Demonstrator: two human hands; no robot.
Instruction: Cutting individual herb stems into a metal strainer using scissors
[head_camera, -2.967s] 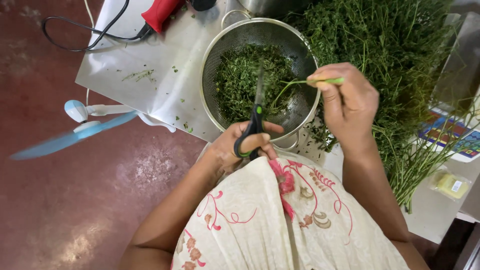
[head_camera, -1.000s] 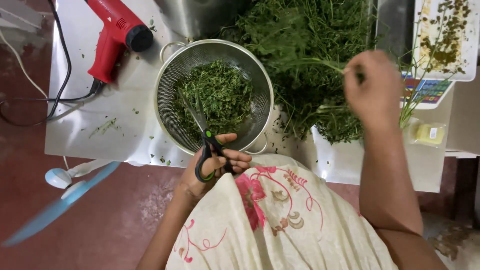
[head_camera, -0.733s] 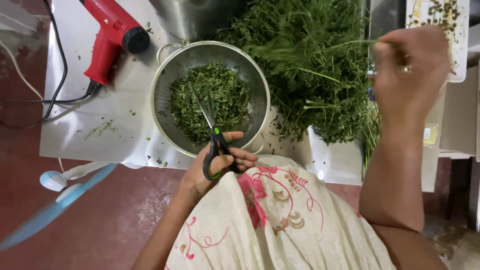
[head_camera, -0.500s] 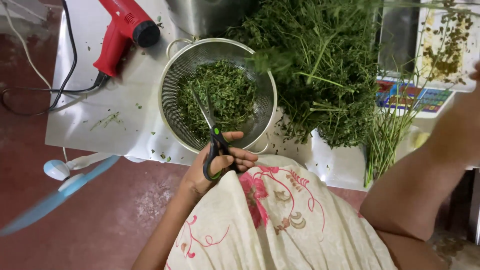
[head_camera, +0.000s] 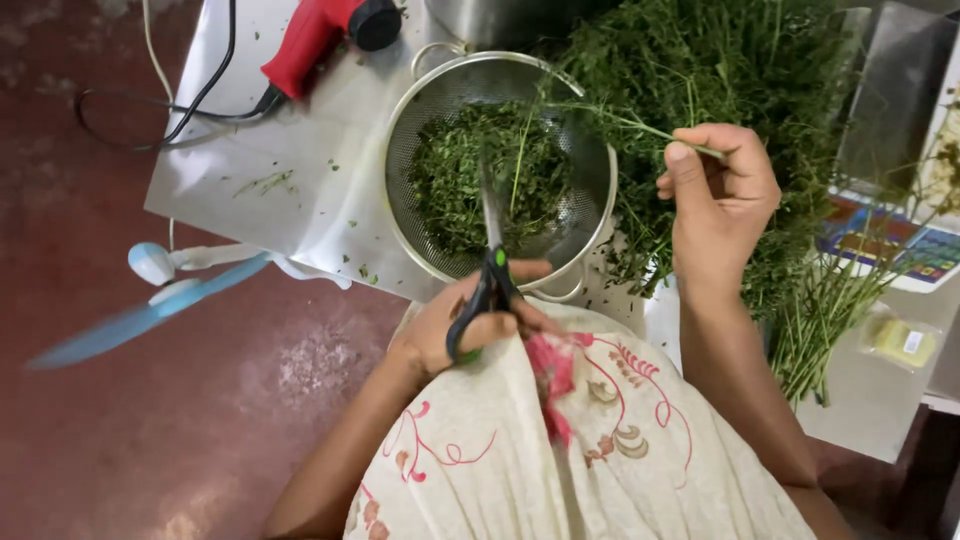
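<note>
- Right now the work sits between cuts: the right hand (head_camera: 722, 200) pinches a fresh herb sprig (head_camera: 610, 118) between thumb and fingers, and the left hand (head_camera: 470, 325) grips the scissors (head_camera: 488, 270) through their black and green handles.
- Judging by this, the step in hand is bringing a new sprig over the metal strainer (head_camera: 590, 225), which already holds chopped leaves (head_camera: 480, 180).
- The sprig runs roughly level, its long axis left to right; the pinched stem end lies at the right and the leafy tip points left, over the strainer's rim.
- The scissors stand nearly upright in the picture, blades pointing away from the body over the strainer, handles at the near rim. Whether the blades are parted I cannot tell; they look close together.
- The next move calls for the leafy end to meet the blades crosswise, over the bowl.
- A big heap of uncut herbs (head_camera: 720, 70) lies beside the strainer, under the right hand; a red hair dryer (head_camera: 320, 35) lies apart on the sheet.
</note>
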